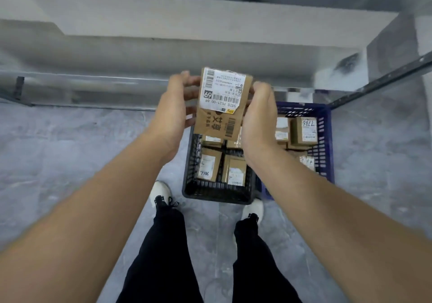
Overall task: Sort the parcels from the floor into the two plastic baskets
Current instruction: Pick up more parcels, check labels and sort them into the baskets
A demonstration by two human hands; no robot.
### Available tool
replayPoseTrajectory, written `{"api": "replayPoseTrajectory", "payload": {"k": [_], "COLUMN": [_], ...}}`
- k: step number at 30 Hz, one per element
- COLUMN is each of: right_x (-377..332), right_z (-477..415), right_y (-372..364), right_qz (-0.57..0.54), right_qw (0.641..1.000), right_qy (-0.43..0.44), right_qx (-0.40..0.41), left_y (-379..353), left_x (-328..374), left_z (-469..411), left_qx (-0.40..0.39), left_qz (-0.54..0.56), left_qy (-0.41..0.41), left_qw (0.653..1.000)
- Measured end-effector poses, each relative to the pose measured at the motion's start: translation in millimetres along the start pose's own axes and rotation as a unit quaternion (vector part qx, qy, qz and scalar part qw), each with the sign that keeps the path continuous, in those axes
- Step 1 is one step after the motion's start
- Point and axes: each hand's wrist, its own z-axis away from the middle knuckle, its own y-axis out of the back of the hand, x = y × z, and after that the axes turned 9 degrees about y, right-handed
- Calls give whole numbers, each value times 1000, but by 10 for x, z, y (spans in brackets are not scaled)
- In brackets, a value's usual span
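Parcel [216, 121] of brown card held over black basket [217, 194], blue basket [326, 136] beside, left hand [173, 113] and right hand [259, 118] fingers curled round its sides, white label [222, 90] reading "502B P021-00 69"

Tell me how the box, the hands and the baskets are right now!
parcel, held above the baskets, label up.
left hand, holds the parcel's left side.
right hand, holds the parcel's right side.
black basket, on the floor, parcels inside.
blue basket, beside it, more parcels inside.

The held parcel [222, 101] hides the far end of the black basket [217, 194]; shelving [163, 52] behind is blurred.
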Motion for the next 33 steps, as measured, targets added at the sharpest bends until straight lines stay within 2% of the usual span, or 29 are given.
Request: {"api": "replayPoseTrajectory", "payload": {"k": [8,15,18,24,33], "right_x": [1240,2215,2535,3090,3740], "right_z": [-108,-128,-137,-218,-369], "right_y": [-149,-281,-374,-505,-617], "right_qz": [29,61,55,86,87], "right_qw": [992,981,977,974,946], "right_qy": [-114,-173,-196,-207,-303], "right_qx": [-34,-67,-57,-44,-69], "left_y": [111,204,199,171,90], "left_x": [-1077,-1936,-2251,-2702,-3360], "left_z": [-790,-1313,-1509,-1873,-2383], "left_qx": [3,3,15,12,-7], "left_qz": [7,5,-3,-49,-53], "left_qy": [113,189,218,232,257], "left_qw": [994,982,976,971,965]}}
